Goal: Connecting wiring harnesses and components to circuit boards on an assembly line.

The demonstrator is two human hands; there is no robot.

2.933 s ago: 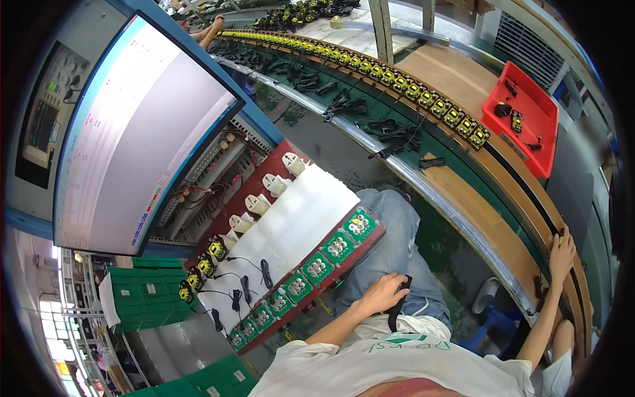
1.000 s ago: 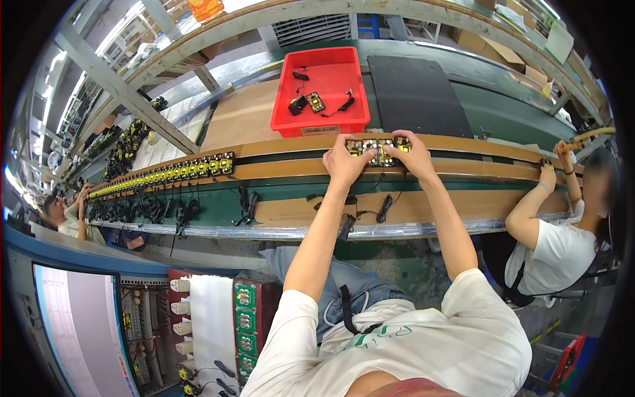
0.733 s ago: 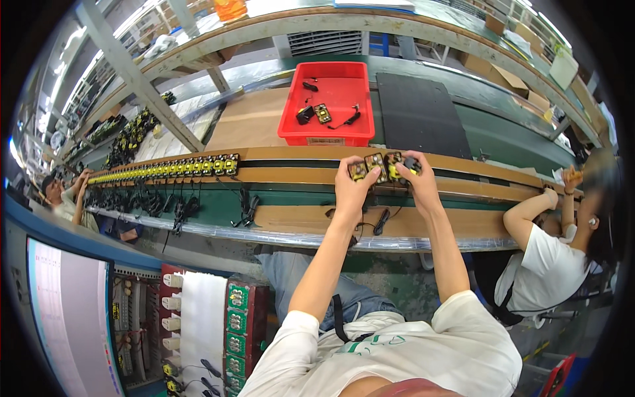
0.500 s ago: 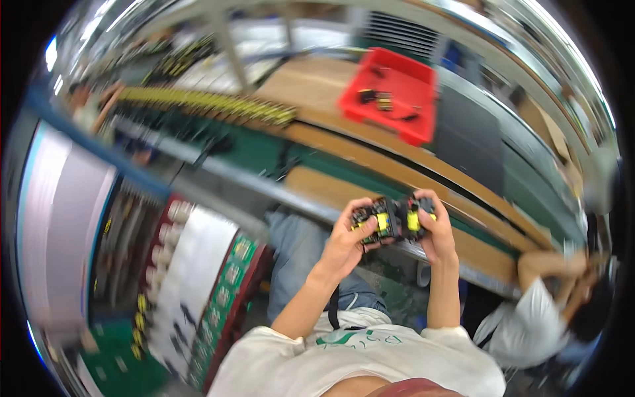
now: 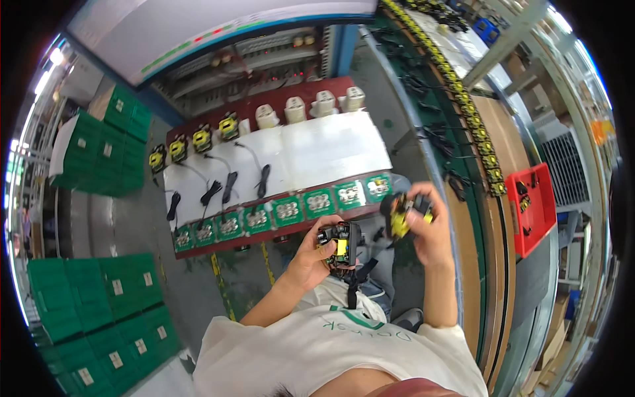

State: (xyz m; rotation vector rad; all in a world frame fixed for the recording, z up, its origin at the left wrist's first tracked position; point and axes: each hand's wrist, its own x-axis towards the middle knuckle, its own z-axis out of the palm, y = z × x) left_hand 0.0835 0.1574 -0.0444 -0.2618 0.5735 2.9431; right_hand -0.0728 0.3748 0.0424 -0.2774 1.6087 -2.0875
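My left hand [image 5: 303,263] is closed round a power adapter circuit board [image 5: 342,246], an open black assembly with a yellow-wrapped transformer, held in front of my body. My right hand [image 5: 431,233] grips a second, similar adapter board [image 5: 399,223], apart from the first and slightly blurred. Both hands are at the near edge of a maroon test bench [image 5: 268,239]. Along that edge runs a row of green circuit panels [image 5: 288,210]. Several yellow-and-black adapter boards [image 5: 202,137] sit at the bench's far left, beside white sockets [image 5: 294,109]. Coiled black cables [image 5: 230,186] lie on the white sheet [image 5: 301,152].
A conveyor line [image 5: 468,251] runs along my right, carrying a long row of yellow adapter boards [image 5: 486,149] and black cables [image 5: 438,142]. A red tray [image 5: 537,215] with a few parts stands beyond it. Green crates [image 5: 119,284] are stacked at left. A large screen [image 5: 218,30] hangs behind the bench.
My view has turned left from the conveyor to the test bench. My hands, close together before, have moved apart, each still holding an adapter board.
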